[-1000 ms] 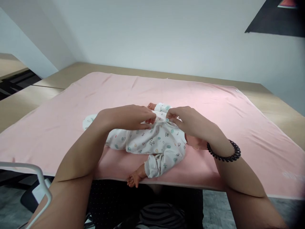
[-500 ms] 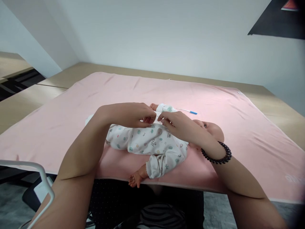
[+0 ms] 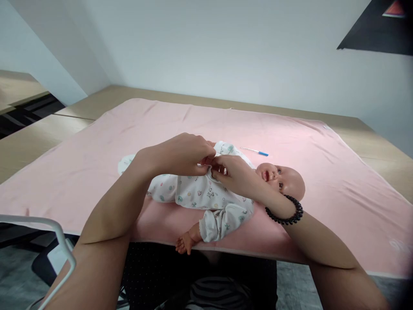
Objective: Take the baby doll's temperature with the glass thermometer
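Observation:
A baby doll (image 3: 292,183) lies on its back across a pink blanket, head to the right. It wears a white printed outfit (image 3: 193,191) with small green and grey figures. Over the doll's chest my left hand (image 3: 190,155) pinches the front of the outfit between thumb and curled fingers. My right hand (image 3: 232,170), with a black coil band on its wrist, meets it there and grips the same bit of cloth. The fingertips of both hands touch or nearly touch, and they partly hide the fabric between them. One doll hand (image 3: 184,243) hangs at the blanket's near edge.
A thin thermometer-like stick with a blue end (image 3: 263,153) lies beyond the doll. The pink blanket (image 3: 155,125) covers most of the wooden table (image 3: 74,122), which backs onto a white wall. A white curved metal frame (image 3: 61,241) stands at the lower left.
My hands have come together over the doll's chest, and the fingers have closed on the outfit's front. The right forearm has shifted slightly left, uncovering more of the doll's face.

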Tool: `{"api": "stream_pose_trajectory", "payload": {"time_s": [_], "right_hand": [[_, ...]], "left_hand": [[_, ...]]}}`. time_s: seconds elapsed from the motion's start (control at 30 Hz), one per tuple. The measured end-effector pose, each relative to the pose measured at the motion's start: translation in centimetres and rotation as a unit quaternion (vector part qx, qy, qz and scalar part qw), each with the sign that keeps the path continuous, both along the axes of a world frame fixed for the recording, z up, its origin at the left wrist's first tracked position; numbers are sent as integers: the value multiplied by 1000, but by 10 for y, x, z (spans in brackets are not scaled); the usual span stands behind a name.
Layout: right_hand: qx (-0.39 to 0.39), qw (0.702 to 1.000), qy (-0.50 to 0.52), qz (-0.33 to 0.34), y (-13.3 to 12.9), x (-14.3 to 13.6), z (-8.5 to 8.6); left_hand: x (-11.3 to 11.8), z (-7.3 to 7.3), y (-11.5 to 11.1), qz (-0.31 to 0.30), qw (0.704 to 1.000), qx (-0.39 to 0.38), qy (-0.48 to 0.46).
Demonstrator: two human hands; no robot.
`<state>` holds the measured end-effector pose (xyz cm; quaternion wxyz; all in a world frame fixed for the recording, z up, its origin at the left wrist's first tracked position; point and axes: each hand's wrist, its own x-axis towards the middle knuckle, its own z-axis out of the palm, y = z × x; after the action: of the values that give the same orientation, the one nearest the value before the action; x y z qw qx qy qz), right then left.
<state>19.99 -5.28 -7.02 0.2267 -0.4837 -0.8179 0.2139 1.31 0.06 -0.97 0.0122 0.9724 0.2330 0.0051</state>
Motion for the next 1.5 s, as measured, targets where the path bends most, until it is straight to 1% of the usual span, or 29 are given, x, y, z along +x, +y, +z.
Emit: {"api": "stream_pose_trajectory", "payload": {"time_s": [0.07, 0.17, 0.27, 0.37, 0.53, 0.7, 0.8, 0.9, 1.0, 1.07, 1.13, 1.23, 1.3, 1.37, 1.43, 1.5], "right_hand": [[12, 1000, -9, -7, -1, -2, -1], [24, 999, -24, -10, -3, -3, -4], [20, 999, -40, -15, -3, -3, -4], [10, 999, -41, -12, -4, -3, -2], [7, 999, -30, -15, -5, -3, 1], [3, 1000, -16, -22, -3, -2, 2], [-7, 999, -25, -28, -3, -1, 2], [-11, 999, -29, -29, -2, -2, -1], [-1, 997, -42, -59, 0, -2, -2], [6, 996, -45, -81, 0, 1, 0], [3, 997, -26, -68, -3, 9, 8], [-10, 1000, -19, -8, -14, 26, 26], [-23, 996, -71, 39, -22, 40, 35], [-42, 985, -146, 83, -28, 51, 41], [-51, 971, -214, 94, -32, 56, 43], [-35, 964, -250, 81, -34, 55, 42]], "left_hand": [[1, 1, -2, 0, 1000, 0, 6], [0, 2, -3, -9, 999, -27, 17], [-2, 3, -2, -13, 999, -49, 14], [-4, 3, 2, -19, 997, -73, 4], [-8, 1, 11, -32, 990, -138, -6], [-7, -1, 13, -21, 992, -123, -3], [-4, 0, 11, -28, 994, -109, 4], [-2, 3, 7, -23, 995, -91, 17], [-5, 7, 0, -17, 995, -91, 39], [-9, 11, -4, -20, 993, -103, 47], [-15, 14, -7, -17, 992, -113, 49], [-24, 16, -7, 0, 992, -119, 47], [-29, 15, -5, 10, 990, -130, 51], [-31, 14, -3, 19, 987, -146, 62], [-32, 13, -2, 27, 984, -160, 70], [-32, 13, -1, 32, 983, -166, 71]]}}
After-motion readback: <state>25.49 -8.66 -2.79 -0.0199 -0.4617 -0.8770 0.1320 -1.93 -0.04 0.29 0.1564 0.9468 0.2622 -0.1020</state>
